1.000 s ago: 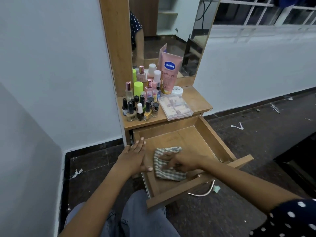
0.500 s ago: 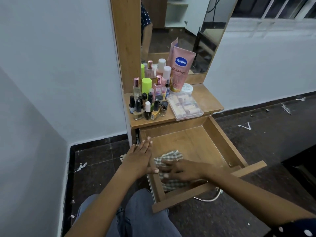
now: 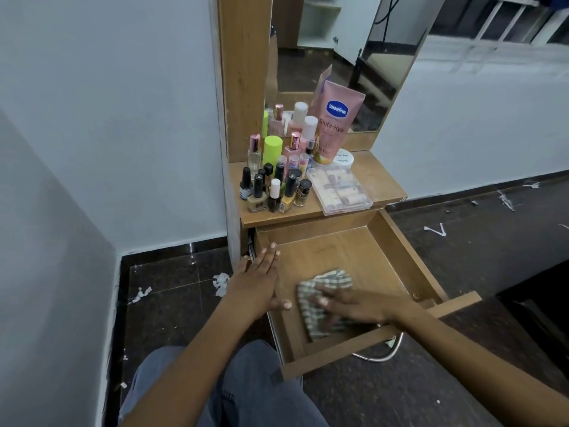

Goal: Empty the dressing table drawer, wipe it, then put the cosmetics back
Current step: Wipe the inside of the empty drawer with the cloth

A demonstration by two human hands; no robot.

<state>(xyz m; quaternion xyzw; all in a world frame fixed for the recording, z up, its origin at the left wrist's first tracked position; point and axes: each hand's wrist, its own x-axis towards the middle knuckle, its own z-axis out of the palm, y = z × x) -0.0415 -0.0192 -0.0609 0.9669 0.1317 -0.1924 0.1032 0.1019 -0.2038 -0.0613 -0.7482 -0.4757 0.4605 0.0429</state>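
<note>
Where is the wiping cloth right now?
The checked cloth lies on the drawer floor near its front, pressed flat under the right hand.

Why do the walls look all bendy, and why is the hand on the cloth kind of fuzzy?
In the head view the wide-angle lens bends straight lines near the edges, so the walls and the drawer look slanted. The right hand and the checked cloth are slightly smeared, probably motion blur. The left hand on the drawer's side looks sharper. Light is dim and even; the Vaseline tube stays readable.
</note>
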